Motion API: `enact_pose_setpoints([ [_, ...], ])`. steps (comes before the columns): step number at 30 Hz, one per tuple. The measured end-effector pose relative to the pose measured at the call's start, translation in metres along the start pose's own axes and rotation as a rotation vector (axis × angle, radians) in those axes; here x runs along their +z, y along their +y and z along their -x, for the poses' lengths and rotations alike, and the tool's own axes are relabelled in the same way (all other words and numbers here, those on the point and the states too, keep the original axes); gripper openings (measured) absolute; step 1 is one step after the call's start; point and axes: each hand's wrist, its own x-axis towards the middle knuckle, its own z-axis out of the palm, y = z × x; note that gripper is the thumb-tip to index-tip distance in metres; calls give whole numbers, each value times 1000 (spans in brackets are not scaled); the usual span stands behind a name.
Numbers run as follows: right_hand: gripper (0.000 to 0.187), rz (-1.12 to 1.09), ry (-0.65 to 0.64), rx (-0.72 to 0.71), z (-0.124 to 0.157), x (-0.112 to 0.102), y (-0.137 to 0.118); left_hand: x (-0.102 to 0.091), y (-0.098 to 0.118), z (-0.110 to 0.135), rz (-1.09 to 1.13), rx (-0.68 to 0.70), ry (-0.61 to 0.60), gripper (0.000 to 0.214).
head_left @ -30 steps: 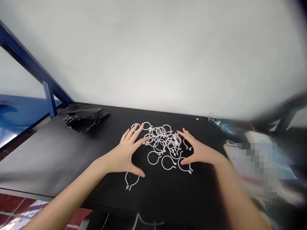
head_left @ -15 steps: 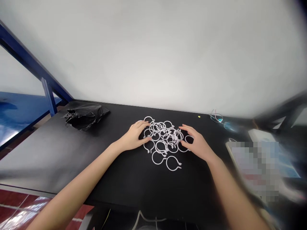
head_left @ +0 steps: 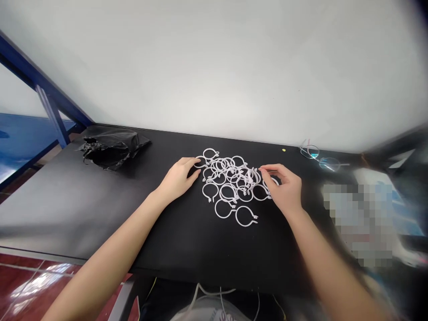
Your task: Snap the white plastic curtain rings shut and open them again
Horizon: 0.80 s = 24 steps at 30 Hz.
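Note:
Several white plastic rings [head_left: 230,185] lie in a loose pile on a black table [head_left: 83,205]. My left hand [head_left: 179,177] rests at the pile's left edge, fingers curled, its fingertips touching an outer ring. My right hand [head_left: 284,187] sits at the pile's right edge, its fingers bent and its thumb and forefinger pinched over a ring. Two rings [head_left: 246,216] lie apart at the near side of the pile.
A crumpled black plastic bag [head_left: 110,149] lies at the table's back left. A pair of glasses [head_left: 317,157] sits at the back right near a small yellow dot [head_left: 284,150]. Blurred papers and a phone [head_left: 364,218] lie at the right. A blue metal frame [head_left: 50,107] stands at the left.
Both hands have moved forward and closed in on the pile, pushing the scattered rings together. The fingers, spread flat before, are now curled. The view has tilted down.

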Motion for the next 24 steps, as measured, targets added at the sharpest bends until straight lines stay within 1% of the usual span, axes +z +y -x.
enact_pose_setpoints([
  [3,8,-25,38,4,2,4,3,-2,-3,-1,-29,24,-8,16],
  [5,8,-24,82,-17,3,5,3,-6,-2,-2,-61,31,-4,14],
  [7,7,-14,137,-68,6,5,0,-8,4,-2,-40,35,33,12],
  [9,9,-22,152,-166,11,5,-9,-9,16,1,63,83,88,11],
  [10,13,-41,130,-232,14,5,-15,-9,24,3,129,130,107,10],
  [11,19,-79,59,-300,17,6,-22,-8,33,6,184,200,109,9],
  [12,27,-138,-39,-353,20,7,-28,-7,42,9,220,287,95,7],
  [14,41,-251,-168,-426,27,10,-40,-4,58,14,209,451,69,4],
  [16,45,-333,-212,-471,34,13,-47,-2,69,18,160,579,83,4],
  [17,44,-353,-202,-469,37,15,-49,-1,72,18,135,624,107,4],
  [19,41,-374,-153,-383,42,18,-51,0,75,18,100,682,175,4],
  [22,34,-416,-136,-187,47,20,-51,0,75,17,71,718,251,5],
  [24,26,-455,-149,-144,49,20,-53,2,74,18,76,725,264,7],
])
